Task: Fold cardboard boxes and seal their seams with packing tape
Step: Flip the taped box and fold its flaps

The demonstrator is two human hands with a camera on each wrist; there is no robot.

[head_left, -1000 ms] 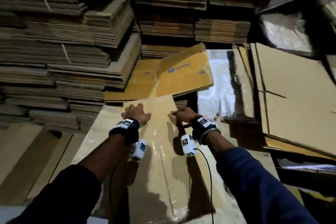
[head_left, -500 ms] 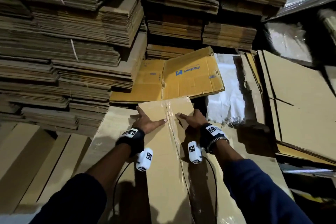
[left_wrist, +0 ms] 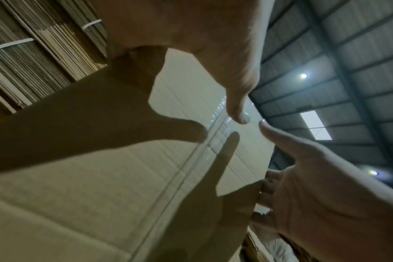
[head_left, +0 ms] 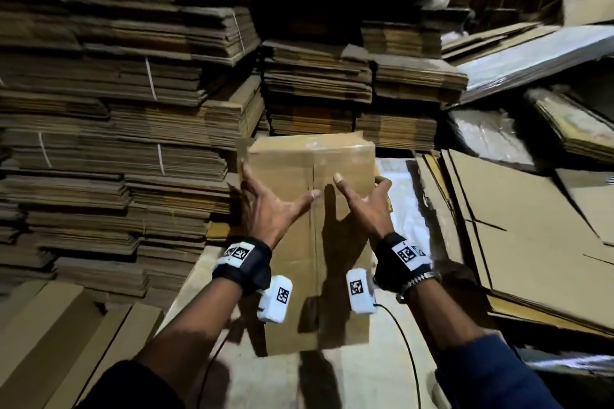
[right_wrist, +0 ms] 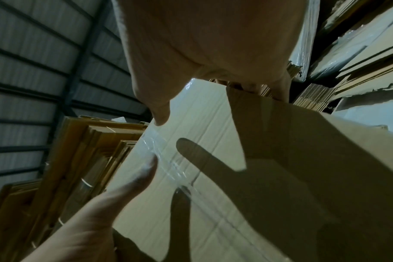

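Observation:
A folded brown cardboard box (head_left: 299, 163) stands raised in front of me, one taped face toward me. Clear packing tape (head_left: 314, 176) runs down its middle seam and over the top edge. My left hand (head_left: 265, 209) grips the box's left edge, thumb spread across the face, fingers along the side. My right hand (head_left: 365, 206) grips the right edge, its fingers curled round the side and its thumb on the face. The left wrist view shows the box (left_wrist: 101, 195), the glossy tape (left_wrist: 213, 138) and both thumbs near the seam. The right wrist view shows the same box (right_wrist: 213, 195).
Tall stacks of flattened cardboard (head_left: 116, 143) fill the left, and more stacks (head_left: 315, 83) stand behind the box. Large flat sheets (head_left: 515, 226) lean at the right beside a white plastic sheet (head_left: 402, 209). Flat cardboard (head_left: 332, 382) lies under the box.
The box lay low with both hands pressing beside its taped seam. Now it is tipped up and lifted toward me, and both hands have shifted out to its side edges.

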